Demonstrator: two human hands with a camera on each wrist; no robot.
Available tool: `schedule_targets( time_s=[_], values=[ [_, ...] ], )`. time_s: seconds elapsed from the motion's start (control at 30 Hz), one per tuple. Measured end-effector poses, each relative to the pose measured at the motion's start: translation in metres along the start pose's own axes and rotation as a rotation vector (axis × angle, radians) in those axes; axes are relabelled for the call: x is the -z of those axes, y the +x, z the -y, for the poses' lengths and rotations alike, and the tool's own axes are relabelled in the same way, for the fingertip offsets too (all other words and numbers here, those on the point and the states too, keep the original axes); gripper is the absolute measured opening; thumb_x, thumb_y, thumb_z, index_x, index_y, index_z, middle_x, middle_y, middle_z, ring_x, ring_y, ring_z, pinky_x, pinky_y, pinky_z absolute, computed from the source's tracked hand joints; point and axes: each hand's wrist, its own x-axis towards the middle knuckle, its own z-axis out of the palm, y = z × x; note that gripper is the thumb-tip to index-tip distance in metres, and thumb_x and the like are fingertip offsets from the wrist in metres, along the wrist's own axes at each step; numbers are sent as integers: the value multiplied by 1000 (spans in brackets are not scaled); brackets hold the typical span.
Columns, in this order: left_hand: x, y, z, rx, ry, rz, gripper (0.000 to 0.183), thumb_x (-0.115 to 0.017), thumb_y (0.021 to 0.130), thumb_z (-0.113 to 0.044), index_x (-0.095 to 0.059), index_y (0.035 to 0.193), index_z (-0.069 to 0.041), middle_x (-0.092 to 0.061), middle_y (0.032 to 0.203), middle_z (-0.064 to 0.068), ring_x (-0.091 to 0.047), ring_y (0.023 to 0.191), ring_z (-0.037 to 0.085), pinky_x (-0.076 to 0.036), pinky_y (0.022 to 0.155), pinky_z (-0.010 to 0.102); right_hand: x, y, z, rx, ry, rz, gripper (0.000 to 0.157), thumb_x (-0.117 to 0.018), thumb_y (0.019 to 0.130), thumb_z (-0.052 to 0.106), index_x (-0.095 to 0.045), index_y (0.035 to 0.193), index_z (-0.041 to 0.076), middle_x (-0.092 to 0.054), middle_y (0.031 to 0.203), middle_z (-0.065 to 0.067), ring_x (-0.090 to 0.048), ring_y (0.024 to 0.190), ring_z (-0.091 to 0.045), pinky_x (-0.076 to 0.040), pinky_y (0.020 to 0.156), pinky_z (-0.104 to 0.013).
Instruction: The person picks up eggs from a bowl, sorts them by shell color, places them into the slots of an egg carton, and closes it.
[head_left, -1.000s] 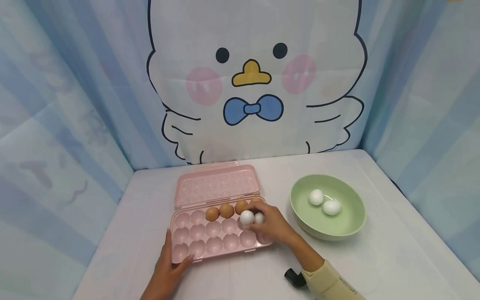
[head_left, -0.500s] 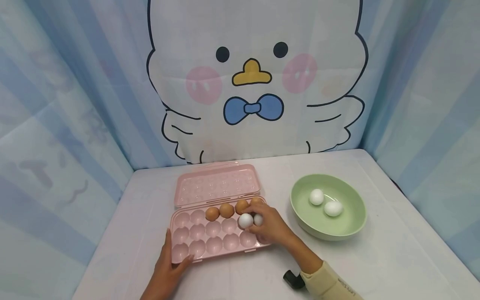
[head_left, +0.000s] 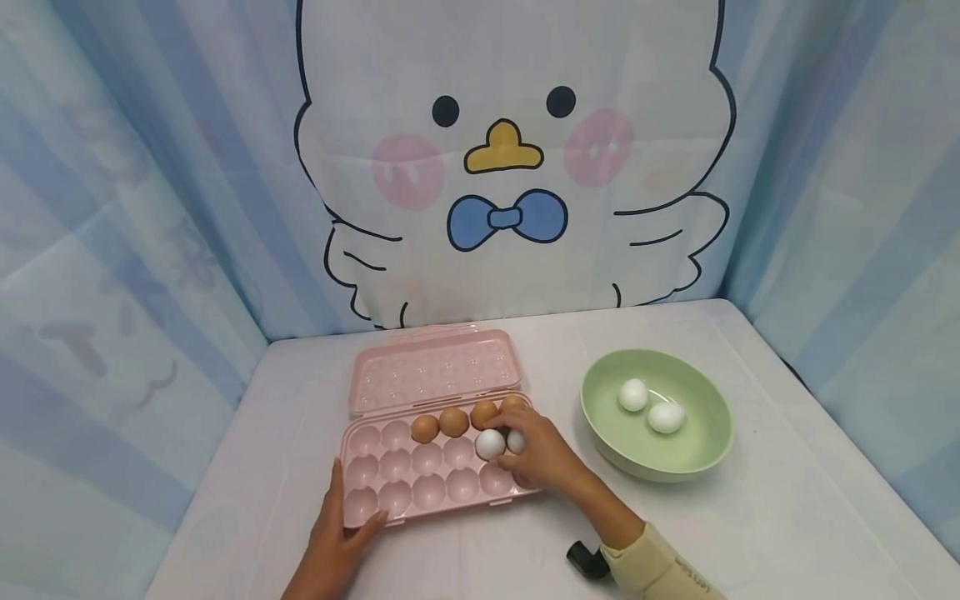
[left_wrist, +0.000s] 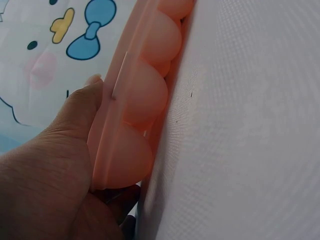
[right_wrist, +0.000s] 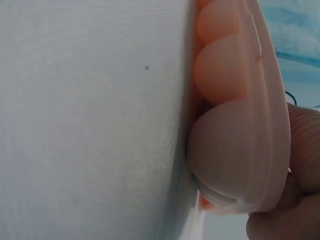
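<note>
A pink plastic egg tray (head_left: 448, 508) lies on the table with its lid folded back. Along its back row sit several brown eggs (head_left: 453, 421). My left hand (head_left: 337, 533) grips the tray's near left corner; in the left wrist view the thumb (left_wrist: 82, 107) lies on the rim and fingers go underneath. Over the tray's right part, my right hand (head_left: 546, 450) holds a white egg (head_left: 491, 444) between thumb and fingers, at a middle-row cup. Another white egg (head_left: 515, 441) sits beside it, partly hidden by the hand. The right wrist view shows mostly the tray's side (right_wrist: 235, 150).
A green bowl (head_left: 697, 458) with two white eggs (head_left: 633, 395) (head_left: 667, 417) stands to the right of the tray. The open lid (head_left: 435, 372) lies behind it. A black object (head_left: 587, 561) shows next to the right sleeve (head_left: 652, 567). Printed curtains surround the table.
My right hand has brought the white egg slightly down and left, into a middle-row cup, and still holds it. The left hand and tray have stayed put.
</note>
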Motion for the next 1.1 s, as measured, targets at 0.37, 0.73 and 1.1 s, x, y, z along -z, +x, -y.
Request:
schedule_targets(
  time_s=[0.37,0.73,1.1],
  values=[
    [0,1,-1,-11,6,8,120,-73,93,-52,18,164,-18,3,169,27,-2,152,51,-6,118,66,47,-7,5,45,59,-107,43,-90,77,1,-74,117,4,-74,113,-6,-69,108,-26,-53,99,-42],
    [0,2,0,-30,20,4,119,-72,95,-51,18,164,-14,3,169,28,-3,152,51,-8,118,66,146,-37,-4,-192,-143,-38,31,-85,86,6,-73,115,5,-73,114,-8,-67,109,-34,-53,96,-55],
    [-2,1,-1,-13,23,-4,123,-74,93,-52,17,163,-10,1,168,30,-5,152,51,-9,118,65,191,-67,-29,-396,-379,51,42,-87,79,1,-68,115,-7,-64,122,-28,-55,119,-52,-45,99,-64]
  ],
)
